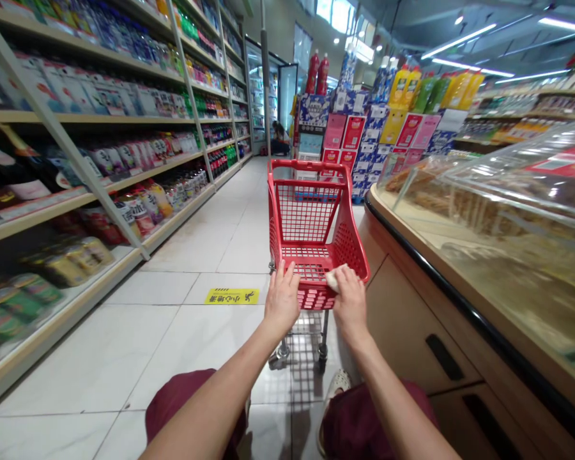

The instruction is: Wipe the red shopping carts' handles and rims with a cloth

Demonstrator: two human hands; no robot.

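In front of me stands a red shopping cart with a mesh plastic basket and metal legs on casters. Nothing lies in the part of its basket that I can see. My left hand rests on the near left corner of the basket rim, fingers stretched forward and thumb hidden. At the near right corner, my right hand is closed around a crumpled white cloth, pressed against the rim. Whether that white piece is cloth or tissue I cannot tell for certain.
Drink shelves line the left side. A wooden counter with clear covers runs close along the right. Ahead rise stacked drink cartons; a person crouches far down the aisle. A yellow floor sticker lies left of the cart.
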